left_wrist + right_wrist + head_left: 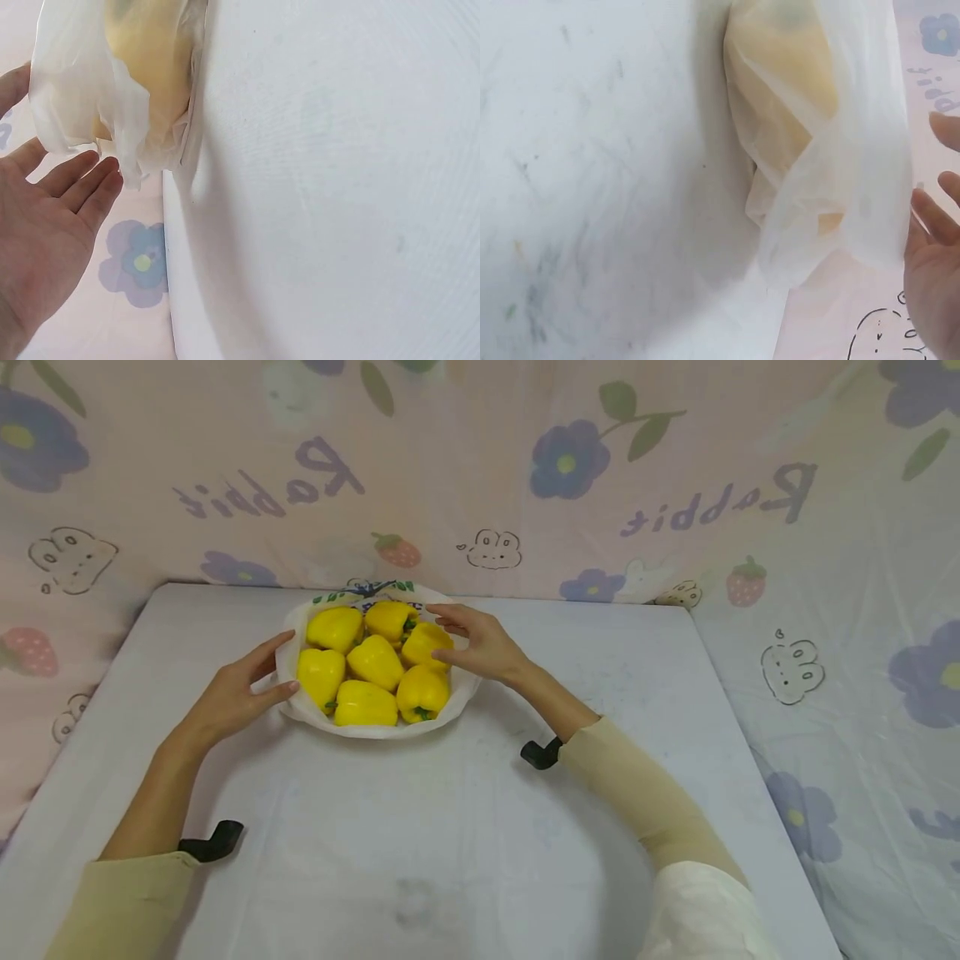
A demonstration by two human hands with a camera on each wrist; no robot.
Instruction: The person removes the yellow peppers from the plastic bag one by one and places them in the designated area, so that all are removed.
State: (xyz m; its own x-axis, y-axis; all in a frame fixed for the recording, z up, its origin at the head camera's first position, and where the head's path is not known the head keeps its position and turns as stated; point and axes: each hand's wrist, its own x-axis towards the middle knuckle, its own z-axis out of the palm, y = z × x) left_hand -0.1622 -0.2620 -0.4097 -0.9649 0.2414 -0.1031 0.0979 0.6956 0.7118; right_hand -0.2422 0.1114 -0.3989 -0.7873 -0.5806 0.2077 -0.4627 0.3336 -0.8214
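Several yellow bell peppers (375,664) fill a white plastic bag (378,732), whose mouth is spread wide and faces up. At the bag's left rim is my left hand (232,697), its fingers lightly bent and thumb apart. The left wrist view shows those fingertips right against the thin plastic (71,82). My right hand (483,647) reaches over the right rim, thumb and fingers spread, beside the rightmost peppers. In the right wrist view, the right fingers (930,217) lie along the bag's side, and pepper yellow shows through the plastic (870,150).
The bag stands on a white table (420,827) near its back edge. Behind and beside the table hangs a pale curtain (465,460) with flowers, rabbits and strawberries. A black piece (217,842) sticks out at the left wrist, another (538,754) at the right.
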